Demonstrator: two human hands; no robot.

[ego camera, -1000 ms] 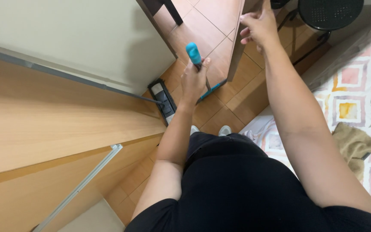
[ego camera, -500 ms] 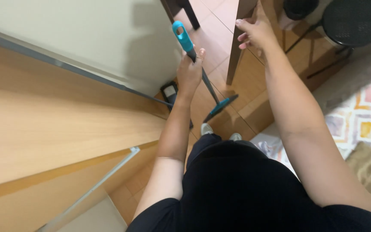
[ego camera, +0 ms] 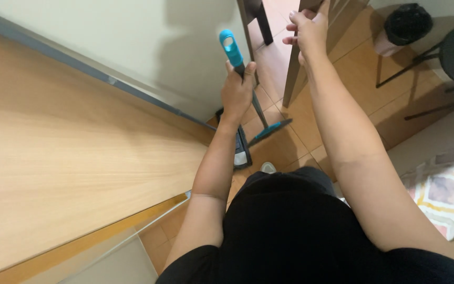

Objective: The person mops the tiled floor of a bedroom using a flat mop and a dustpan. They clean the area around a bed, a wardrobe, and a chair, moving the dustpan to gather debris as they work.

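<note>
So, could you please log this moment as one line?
left hand: grips blue-handled floor mop | right hand: on brown wooden door edge

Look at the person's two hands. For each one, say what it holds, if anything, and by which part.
The left hand grips the mop near the top of its handle, below the blue end. The right hand holds the edge of the wooden door.

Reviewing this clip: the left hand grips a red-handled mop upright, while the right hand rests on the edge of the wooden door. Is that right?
Not quite. The head view shows the mop handle is blue, not red. The rest holds: the left hand grips it just below the top, and the right hand rests on the edge of the wooden door.
</note>
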